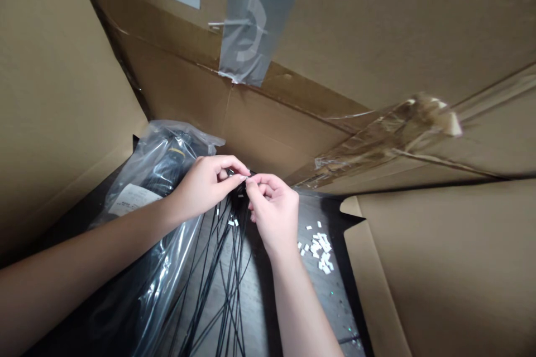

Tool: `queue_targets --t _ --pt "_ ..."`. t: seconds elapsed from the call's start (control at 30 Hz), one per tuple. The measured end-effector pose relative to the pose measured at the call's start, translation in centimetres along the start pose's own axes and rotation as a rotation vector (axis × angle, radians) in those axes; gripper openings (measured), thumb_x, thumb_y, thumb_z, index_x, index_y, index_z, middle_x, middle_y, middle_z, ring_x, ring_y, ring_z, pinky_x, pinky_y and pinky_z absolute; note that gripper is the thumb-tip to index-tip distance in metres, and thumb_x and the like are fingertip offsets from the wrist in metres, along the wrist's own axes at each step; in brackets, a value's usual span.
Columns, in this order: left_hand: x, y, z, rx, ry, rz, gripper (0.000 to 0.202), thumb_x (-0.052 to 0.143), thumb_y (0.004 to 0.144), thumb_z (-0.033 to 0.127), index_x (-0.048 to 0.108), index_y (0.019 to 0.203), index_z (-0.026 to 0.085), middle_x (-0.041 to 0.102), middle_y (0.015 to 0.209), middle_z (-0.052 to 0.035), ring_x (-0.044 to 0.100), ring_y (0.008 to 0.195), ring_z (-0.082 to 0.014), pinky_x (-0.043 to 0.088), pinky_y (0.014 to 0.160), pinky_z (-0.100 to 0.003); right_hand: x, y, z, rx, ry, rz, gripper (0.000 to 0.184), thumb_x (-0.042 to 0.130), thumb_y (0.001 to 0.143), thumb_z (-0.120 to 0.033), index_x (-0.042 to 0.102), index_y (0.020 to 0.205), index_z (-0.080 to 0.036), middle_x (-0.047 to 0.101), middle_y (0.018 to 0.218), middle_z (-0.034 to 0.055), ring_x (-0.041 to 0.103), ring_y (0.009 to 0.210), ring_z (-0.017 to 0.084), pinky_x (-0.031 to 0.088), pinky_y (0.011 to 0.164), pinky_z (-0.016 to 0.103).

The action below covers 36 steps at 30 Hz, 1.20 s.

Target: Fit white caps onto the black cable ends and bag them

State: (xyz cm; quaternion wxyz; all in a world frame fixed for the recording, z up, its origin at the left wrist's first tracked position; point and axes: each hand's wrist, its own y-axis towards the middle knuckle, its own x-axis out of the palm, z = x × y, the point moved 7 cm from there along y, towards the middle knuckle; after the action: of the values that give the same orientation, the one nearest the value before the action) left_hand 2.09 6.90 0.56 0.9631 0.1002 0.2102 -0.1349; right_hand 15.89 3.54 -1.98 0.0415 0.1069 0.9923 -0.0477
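My left hand [205, 187] and my right hand [272, 215] meet at the middle of the view, their fingertips pinching the gathered top of a bundle of thin black cables [228, 268]. The cable ends are small and partly hidden by my fingers. Below my hands the cables fan out downward over a grey surface. A few small white tags [231, 222] sit on the strands just under my fingers. To the right of my right hand lies a scattered heap of small white tags [319, 251].
A clear plastic bag [167, 167] holding a black item with a paper label [134, 201] lies under my left forearm. Brown cardboard box flaps [439, 268] surround the work area on the left, right and far sides, with grey tape [255, 17] and torn packing tape [377, 142] across them.
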Motion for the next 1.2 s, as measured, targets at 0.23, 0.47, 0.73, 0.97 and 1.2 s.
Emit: queue_targets --t 0.23,0.47,0.73,0.97,1.2 --pt "-0.15 -0.03 0.06 0.001 0.024 0.011 0.017 0.062 0.085 0.026 0.075 0.089 0.016 0.070 0.070 -0.0012 0.052 0.054 -0.0098 0.038 0.054 -0.022 0.20 -0.09 0.10 0.020 0.019 -0.032 0.026 0.067 0.077 -0.042 0.062 0.075 -0.017 0.047 0.043 -0.0078 0.037 0.034 0.007 0.029 0.036 0.020" --pt "-0.05 -0.02 -0.36 -0.017 -0.041 0.006 0.017 0.062 0.087 0.028 0.073 0.091 0.016 0.072 0.078 -0.0029 0.051 0.054 -0.0090 0.037 0.052 -0.022 0.32 0.22 0.18 0.010 0.101 -0.059 0.026 0.067 0.079 -0.042 0.063 0.079 -0.016 0.054 0.049 -0.0059 0.041 0.035 0.006 0.032 0.036 0.019" --pt "-0.10 -0.04 -0.26 -0.020 -0.024 0.015 0.017 0.062 0.086 0.027 0.073 0.091 0.016 0.067 0.069 -0.0003 0.049 0.053 -0.0086 0.037 0.051 -0.021 -0.03 0.44 0.31 -0.031 0.097 -0.010 0.027 0.068 0.078 -0.043 0.064 0.081 -0.017 0.056 0.058 -0.0045 0.043 0.038 0.006 0.034 0.037 0.021" --pt "-0.05 0.03 -0.18 -0.026 -0.040 0.018 0.015 0.063 0.086 0.027 0.072 0.090 0.016 0.068 0.072 0.0001 0.047 0.053 -0.0075 0.036 0.052 -0.021 0.06 0.18 0.23 -0.065 0.032 0.034 0.026 0.066 0.080 -0.043 0.064 0.078 -0.017 0.054 0.057 -0.0036 0.042 0.043 0.008 0.035 0.042 0.022" --pt "-0.14 0.01 -0.23 -0.041 -0.069 0.028 0.010 0.066 0.083 0.024 0.069 0.086 0.015 0.065 0.071 0.0015 0.043 0.051 -0.0056 0.033 0.049 -0.020 0.01 0.09 0.42 -0.083 -0.016 0.050 0.027 0.064 0.082 -0.044 0.065 0.080 -0.018 0.056 0.059 -0.0016 0.048 0.051 0.012 0.040 0.050 0.024"
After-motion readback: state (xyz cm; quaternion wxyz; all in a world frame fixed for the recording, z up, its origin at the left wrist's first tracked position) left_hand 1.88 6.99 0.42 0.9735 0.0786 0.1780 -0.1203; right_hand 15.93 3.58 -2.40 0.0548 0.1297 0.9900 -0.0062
